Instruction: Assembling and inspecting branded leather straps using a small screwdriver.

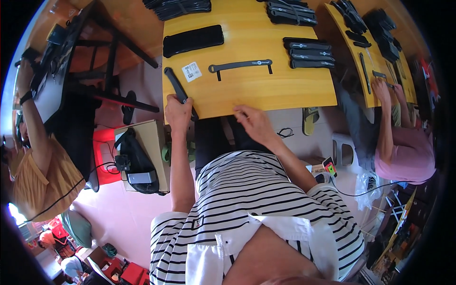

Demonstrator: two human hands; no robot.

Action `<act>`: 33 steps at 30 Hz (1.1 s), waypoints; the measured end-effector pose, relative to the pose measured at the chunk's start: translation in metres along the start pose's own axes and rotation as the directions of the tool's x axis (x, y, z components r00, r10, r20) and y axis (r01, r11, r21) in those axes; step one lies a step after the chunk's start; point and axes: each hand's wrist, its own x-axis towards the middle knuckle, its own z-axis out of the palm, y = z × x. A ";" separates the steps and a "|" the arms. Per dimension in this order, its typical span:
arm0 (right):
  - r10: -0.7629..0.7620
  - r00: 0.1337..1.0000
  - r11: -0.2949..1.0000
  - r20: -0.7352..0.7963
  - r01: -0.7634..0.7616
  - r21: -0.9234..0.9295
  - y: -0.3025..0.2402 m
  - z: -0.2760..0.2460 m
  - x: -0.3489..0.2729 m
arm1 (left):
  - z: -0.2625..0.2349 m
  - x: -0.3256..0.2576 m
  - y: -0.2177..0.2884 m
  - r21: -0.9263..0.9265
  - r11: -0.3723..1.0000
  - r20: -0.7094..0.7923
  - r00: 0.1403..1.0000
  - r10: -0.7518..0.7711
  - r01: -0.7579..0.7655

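— Hands first: what is each one doing?

— Left hand (178,111) is closed around a black strap (176,88) at the near edge of the yellow counter (266,90), probably so its far end lies flat on the top. Right hand (254,121) rests at that same edge, fingers loosely curled, holding nothing I can make out.

— And around the strap?

— A white label (192,71) just beside it, a long black handle piece (241,65) past that, and a black pouch (193,40) farther back. Stacked black pieces (308,53) sit to the right, seemingly sorted in piles.

— Anything hidden?

— The strap's near end is covered by the fist.
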 end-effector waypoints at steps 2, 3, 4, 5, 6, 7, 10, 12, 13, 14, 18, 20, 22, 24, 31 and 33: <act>-0.014 0.999 0.999 0.045 0.015 -0.030 -0.005 0.016 0.001 | -0.008 0.004 -0.006 -0.342 0.908 0.291 0.946 -0.143 0.242; -0.087 0.995 0.995 0.045 0.084 0.052 -0.006 0.025 0.002 | -0.013 0.004 -0.007 -0.546 0.654 0.580 0.800 -0.156 0.524; -0.159 0.986 0.979 0.041 0.152 0.134 -0.008 0.034 0.002 | -0.017 -0.002 -0.002 -0.543 0.653 0.583 0.797 -0.159 0.528; -0.156 0.987 0.980 0.046 0.148 0.137 -0.019 0.036 0.003 | -0.021 -0.011 0.007 -0.647 0.519 0.586 0.800 -0.130 0.559; -0.059 0.993 0.967 0.107 0.030 0.254 -0.034 0.036 0.005 | -0.021 -0.020 0.014 -0.730 0.369 0.584 0.806 -0.102 0.575; 0.027 0.983 0.929 0.179 -0.091 0.358 -0.046 0.035 0.006 | -0.020 -0.027 0.018 -0.730 0.366 0.583 0.805 -0.108 0.578; 0.128 0.963 0.841 0.239 -0.233 0.489 -0.047 0.044 0.011 | -0.015 -0.045 0.031 -0.790 0.299 0.534 0.840 -0.094 0.536; 0.155 0.962 0.773 0.223 -0.259 0.579 -0.045 0.043 0.013 | -0.016 -0.049 0.032 -0.806 0.276 0.534 0.844 -0.043 0.524; 0.198 0.936 0.698 0.292 -0.344 0.629 -0.045 0.037 0.013 | -0.017 -0.051 0.032 -0.822 0.252 0.529 0.848 0.005 0.511; 0.234 0.903 0.613 0.361 -0.425 0.666 -0.044 0.032 0.014 | -0.018 -0.051 0.032 -0.821 0.248 0.531 0.847 0.002 0.514; 0.229 0.846 0.198 0.482 -0.525 0.828 -0.042 0.015 0.019 | -0.028 -0.056 0.041 -0.744 0.001 0.645 0.718 0.261 0.668; 0.234 0.856 0.264 0.460 -0.512 0.818 -0.042 0.012 0.019 | -0.027 -0.058 0.037 -0.724 0.002 0.654 0.686 0.318 0.690; 0.236 0.864 0.329 0.444 -0.501 0.800 -0.047 0.011 0.019 | -0.020 -0.060 0.034 -0.758 -0.010 0.624 0.729 0.283 0.653; 0.348 0.867 0.464 0.357 -0.490 0.738 -0.058 0.009 0.019 | -0.020 -0.059 0.031 -0.790 -0.022 0.590 0.771 0.241 0.612; 0.202 0.920 0.776 0.335 -0.359 0.518 -0.059 -0.012 0.008 | -0.034 -0.054 0.035 -0.795 -0.082 0.571 0.787 0.234 0.601; 0.211 0.923 0.821 0.321 -0.346 0.454 -0.067 -0.014 0.003 | -0.034 -0.055 0.040 -0.800 -0.088 0.557 0.789 0.258 0.593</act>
